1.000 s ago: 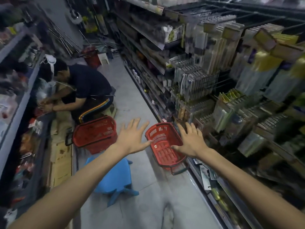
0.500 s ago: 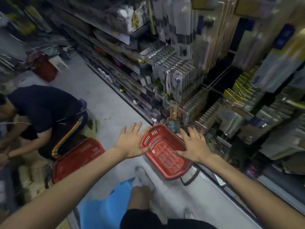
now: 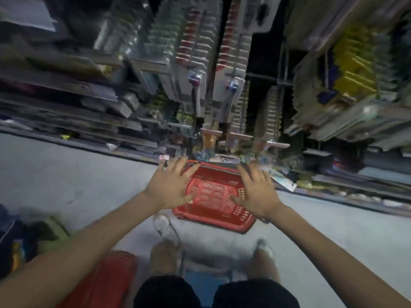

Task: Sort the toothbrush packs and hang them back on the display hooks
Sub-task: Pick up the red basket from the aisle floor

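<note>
A red plastic basket [image 3: 214, 196] stands on the grey floor right in front of the display, and looks empty. My left hand [image 3: 170, 185] hovers over its left rim with fingers spread, holding nothing. My right hand [image 3: 258, 192] is spread the same way over the right rim. Toothbrush packs [image 3: 229, 87] hang in dense rows on display hooks above the basket, blurred by motion. A few loose packs [image 3: 282, 177] lie at the foot of the shelf, just right of the basket.
My knees and feet [image 3: 164, 223] are below the basket, above a blue stool [image 3: 204, 283]. A second red basket [image 3: 106, 283] sits at lower left. Part of a crouching person [image 3: 13, 238] shows at the left edge. Shelving [image 3: 66, 90] runs along the aisle.
The view has swung right and down to face the display squarely. Both hands stayed spread over the red basket. The crouching person has slid to the left edge.
</note>
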The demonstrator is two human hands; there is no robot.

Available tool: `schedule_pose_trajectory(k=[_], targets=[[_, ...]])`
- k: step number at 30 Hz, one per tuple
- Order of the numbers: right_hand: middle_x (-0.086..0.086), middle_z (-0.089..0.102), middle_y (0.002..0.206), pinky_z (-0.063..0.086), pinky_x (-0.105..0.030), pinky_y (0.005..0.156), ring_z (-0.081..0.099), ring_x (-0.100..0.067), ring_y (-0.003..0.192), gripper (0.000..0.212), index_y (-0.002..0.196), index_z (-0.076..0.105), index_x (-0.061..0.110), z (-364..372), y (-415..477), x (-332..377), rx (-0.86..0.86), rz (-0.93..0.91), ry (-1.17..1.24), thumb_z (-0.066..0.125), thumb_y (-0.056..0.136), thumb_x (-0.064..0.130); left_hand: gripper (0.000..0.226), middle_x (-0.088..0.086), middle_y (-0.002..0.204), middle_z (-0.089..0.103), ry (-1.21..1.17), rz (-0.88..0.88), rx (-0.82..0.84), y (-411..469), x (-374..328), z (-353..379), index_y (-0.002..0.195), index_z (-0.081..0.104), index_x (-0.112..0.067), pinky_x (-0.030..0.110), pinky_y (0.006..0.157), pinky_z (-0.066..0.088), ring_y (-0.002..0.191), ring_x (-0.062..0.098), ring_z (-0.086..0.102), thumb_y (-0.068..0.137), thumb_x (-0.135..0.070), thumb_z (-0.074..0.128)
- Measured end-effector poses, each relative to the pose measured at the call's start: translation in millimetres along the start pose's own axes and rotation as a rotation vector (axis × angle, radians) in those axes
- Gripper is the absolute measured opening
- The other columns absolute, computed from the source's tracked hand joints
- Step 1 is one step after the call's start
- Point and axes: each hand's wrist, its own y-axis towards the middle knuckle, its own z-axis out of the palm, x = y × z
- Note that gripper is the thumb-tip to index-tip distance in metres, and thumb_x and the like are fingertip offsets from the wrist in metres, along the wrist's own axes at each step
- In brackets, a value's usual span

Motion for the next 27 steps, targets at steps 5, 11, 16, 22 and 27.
schedule_pose_trajectory(k=[5,11,16,22,27], targets=[[-0.017,0.018,0.171,0.01,-0.052,0.128,0.014,-0.037,0.158,0.099,0.165,0.015,0.021,40,22,7,-0.04,0.096,0.044,0.057,0.09,0.072,0.09,0.019,0.158,0.044,-0.045,0.036,-0.011,23,23,51,0.16,0.038,-0.022,0.063,0.114,0.038,0.145,0.04,0.045,0.086,-0.074,0.033],[-0.016,0.02,0.17,0.011,-0.051,0.128,0.015,-0.036,0.159,0.098,0.165,0.018,0.022,171,79,-31,-0.141,0.134,0.064,0.059,0.09,0.07,0.085,0.018,0.161,0.041,-0.107,0.01,-0.169,91,6,191,0.16,0.037,-0.022,0.059,0.115,0.039,0.146,0.039,0.042,0.091,-0.07,0.047],[-0.02,0.02,0.17,0.014,-0.053,0.128,0.016,-0.038,0.159,0.098,0.165,0.021,0.019,295,130,-75,-0.273,0.139,0.063,0.062,0.09,0.067,0.085,0.016,0.164,0.037,-0.125,-0.018,-0.221,152,-26,320,0.163,0.03,-0.027,0.057,0.122,0.031,0.151,0.036,0.037,0.091,-0.069,0.049],[-0.021,0.019,0.17,0.016,-0.055,0.129,0.013,-0.038,0.16,0.098,0.165,0.017,0.018,375,173,-112,-0.445,0.104,0.037,0.051,0.091,0.071,0.093,0.014,0.171,0.021,-0.031,-0.009,-0.275,200,-50,395,0.166,0.012,-0.034,0.057,0.125,0.024,0.156,0.036,0.026,0.087,-0.072,0.045],[-0.023,0.022,0.169,0.015,-0.055,0.128,0.017,-0.041,0.158,0.103,0.165,0.019,0.016,383,166,-112,-0.589,0.105,-0.025,0.059,0.087,0.07,0.088,0.012,0.172,0.017,0.015,-0.029,-0.422,202,-76,376,0.165,0.011,-0.035,0.055,0.126,0.023,0.159,0.034,0.018,0.092,-0.065,0.05]])
